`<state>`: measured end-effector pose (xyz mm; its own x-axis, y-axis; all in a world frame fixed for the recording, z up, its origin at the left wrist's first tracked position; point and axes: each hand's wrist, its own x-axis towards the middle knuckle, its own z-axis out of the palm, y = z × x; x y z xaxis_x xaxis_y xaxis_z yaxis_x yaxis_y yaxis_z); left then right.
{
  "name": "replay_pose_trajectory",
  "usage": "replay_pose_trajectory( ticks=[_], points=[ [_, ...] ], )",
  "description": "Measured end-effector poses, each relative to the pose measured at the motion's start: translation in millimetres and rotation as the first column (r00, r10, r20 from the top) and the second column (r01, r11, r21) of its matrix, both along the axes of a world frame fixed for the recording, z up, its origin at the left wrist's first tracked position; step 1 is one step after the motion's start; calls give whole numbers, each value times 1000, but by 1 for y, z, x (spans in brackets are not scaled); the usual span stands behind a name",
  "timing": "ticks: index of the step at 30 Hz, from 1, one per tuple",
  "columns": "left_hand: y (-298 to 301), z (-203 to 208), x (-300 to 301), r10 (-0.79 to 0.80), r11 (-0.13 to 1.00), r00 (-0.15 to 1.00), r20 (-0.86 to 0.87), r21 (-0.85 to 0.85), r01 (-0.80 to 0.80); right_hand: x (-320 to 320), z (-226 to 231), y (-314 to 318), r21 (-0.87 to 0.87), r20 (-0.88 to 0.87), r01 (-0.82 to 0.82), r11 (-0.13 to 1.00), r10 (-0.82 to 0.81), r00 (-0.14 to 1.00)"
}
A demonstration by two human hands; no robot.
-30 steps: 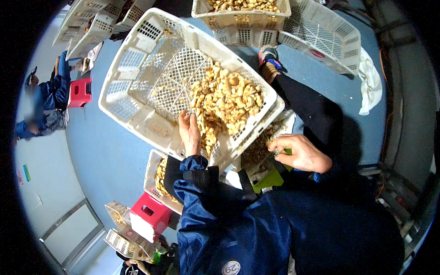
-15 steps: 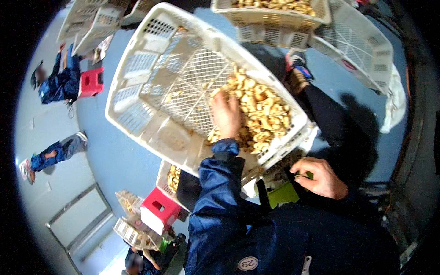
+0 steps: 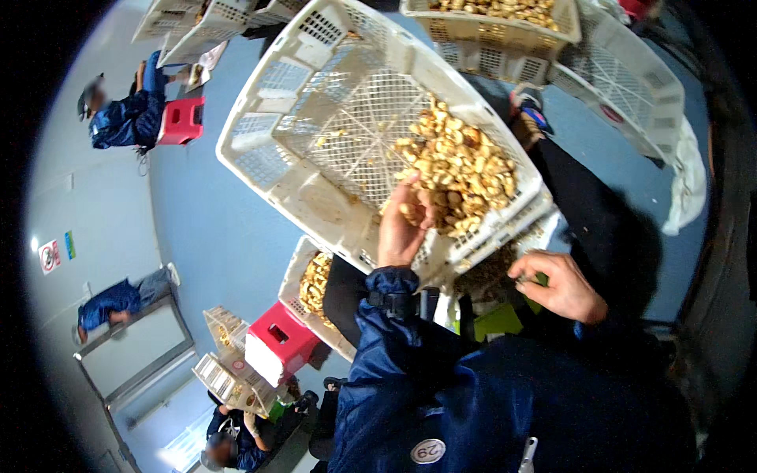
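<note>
A white plastic crate (image 3: 303, 193) with lattice walls lies tilted in front of me. Small pale-brown mushrooms (image 3: 465, 162) are heaped at its right end, with a few crumbs on the bare mesh. My left hand (image 3: 404, 229) is inside the crate at the near edge of the heap, palm turned up, fingers curled round a mushroom (image 3: 410, 211). Outside the crate's lower right corner, my right hand (image 3: 561, 285) is closed, thumb against fingers. Something small and dark shows at its fingertips, with a bit of green, too little to name.
Beneath my right hand is a container of dark scraps (image 3: 485, 276) beside a lime-green object (image 3: 498, 322). A red stool (image 3: 280, 343) and another mushroom crate (image 3: 296, 276) stand lower left. More crates (image 3: 493, 59) stand at the far side. Other people (image 3: 126, 118) sit or stand to the left.
My left hand has drawn back toward me from the heap and turned palm up, now with a mushroom in its fingers. My right hand stays closed near the same spot. The whole view has shifted.
</note>
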<state>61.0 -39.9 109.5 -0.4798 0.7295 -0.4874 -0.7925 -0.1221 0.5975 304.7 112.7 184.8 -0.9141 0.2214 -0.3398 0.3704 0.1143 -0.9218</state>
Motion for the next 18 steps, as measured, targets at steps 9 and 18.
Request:
replay_pose_trajectory(
  ticks=[9, 18],
  points=[
    [-30, 107, 77, -248, 969, 941, -231, -35, 246, 4, 54, -27, 7, -285, 188, 982, -178, 942],
    [-87, 139, 156, -224, 974, 753, -618, -171, 149, 1, 74, -87, 97, -546, 220, 971, -133, 827]
  ],
)
